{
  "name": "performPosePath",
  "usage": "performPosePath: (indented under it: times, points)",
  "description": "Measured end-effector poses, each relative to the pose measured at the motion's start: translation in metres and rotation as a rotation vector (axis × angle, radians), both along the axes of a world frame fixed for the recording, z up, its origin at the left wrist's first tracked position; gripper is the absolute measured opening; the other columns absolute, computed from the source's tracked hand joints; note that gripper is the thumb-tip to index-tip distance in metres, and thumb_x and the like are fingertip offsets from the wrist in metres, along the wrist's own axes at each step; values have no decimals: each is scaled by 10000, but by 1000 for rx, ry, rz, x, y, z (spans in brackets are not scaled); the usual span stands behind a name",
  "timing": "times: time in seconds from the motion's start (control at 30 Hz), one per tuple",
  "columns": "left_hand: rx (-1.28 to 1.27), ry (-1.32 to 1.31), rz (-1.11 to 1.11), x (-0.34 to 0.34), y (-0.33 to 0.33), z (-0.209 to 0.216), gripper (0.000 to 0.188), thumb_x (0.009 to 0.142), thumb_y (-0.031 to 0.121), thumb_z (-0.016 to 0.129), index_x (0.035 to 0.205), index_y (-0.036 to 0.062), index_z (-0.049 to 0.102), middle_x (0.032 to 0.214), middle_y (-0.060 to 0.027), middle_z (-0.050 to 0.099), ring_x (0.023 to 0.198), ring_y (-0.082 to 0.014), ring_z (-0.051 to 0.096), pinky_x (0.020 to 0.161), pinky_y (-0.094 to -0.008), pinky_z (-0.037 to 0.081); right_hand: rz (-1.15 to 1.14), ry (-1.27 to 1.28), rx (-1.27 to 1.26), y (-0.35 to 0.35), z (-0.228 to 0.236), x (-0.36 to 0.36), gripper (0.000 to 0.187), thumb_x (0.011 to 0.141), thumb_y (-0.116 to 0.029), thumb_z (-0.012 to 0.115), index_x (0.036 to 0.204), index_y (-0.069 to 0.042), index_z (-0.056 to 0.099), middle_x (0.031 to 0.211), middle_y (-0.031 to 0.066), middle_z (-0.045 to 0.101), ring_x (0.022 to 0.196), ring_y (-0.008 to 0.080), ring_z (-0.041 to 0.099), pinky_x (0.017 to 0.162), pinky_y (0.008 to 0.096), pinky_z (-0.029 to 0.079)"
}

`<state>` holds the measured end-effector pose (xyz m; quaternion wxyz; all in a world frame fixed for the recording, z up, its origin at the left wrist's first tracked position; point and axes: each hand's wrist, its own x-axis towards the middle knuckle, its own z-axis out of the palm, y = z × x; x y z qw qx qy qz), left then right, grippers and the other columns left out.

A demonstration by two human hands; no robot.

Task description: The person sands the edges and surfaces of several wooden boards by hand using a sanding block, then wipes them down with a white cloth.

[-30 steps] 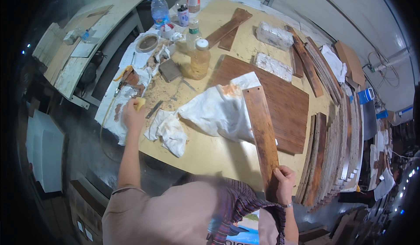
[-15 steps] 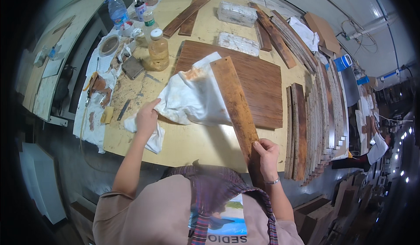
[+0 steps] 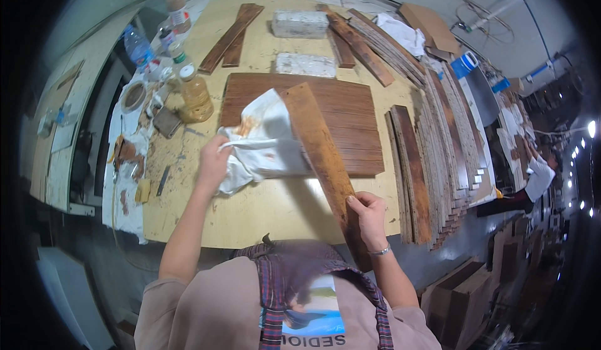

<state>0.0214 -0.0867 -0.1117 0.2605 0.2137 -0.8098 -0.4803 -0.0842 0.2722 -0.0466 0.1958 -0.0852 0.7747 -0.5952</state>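
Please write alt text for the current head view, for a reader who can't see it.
A person's left hand grips a stained white cloth while the right hand holds a long, mottled brown plank slanting over a pale yellow worktable. Beyond them is a wide brown panel, with a row of planks at right and bottles at left.

The left hand (image 3: pixel 214 160) has let go of the small yellow sponge block (image 3: pixel 143 190), now lying near the tabletop's (image 3: pixel 275 215) front left corner, and grips the crumpled, orange-stained white cloth (image 3: pixel 263 154), its loose end drawn farther from the front edge.
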Motion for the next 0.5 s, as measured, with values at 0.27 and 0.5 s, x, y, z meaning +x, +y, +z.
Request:
performPosePath:
  times: [0.27,0.5]
  points:
    - [-24,356,-390,-56,55,148,222,908,64,629,1126,30,652,1196,-58,646,1120,-190,599,992,-358,443,-18,-107,-117,-36,4,-1,136,865,-79,695,858,54,723,736,-3,659,670,59,533,600,233,416]
    - [-446,381,-515,-39,153,60,339,778,-14,613,1098,59,697,1242,-92,665,1167,-271,620,1095,-523,375,-76,-129,-351,-54,20,-34,125,859,-2,615,880,41,731,781,39,703,693,81,616,628,230,472]
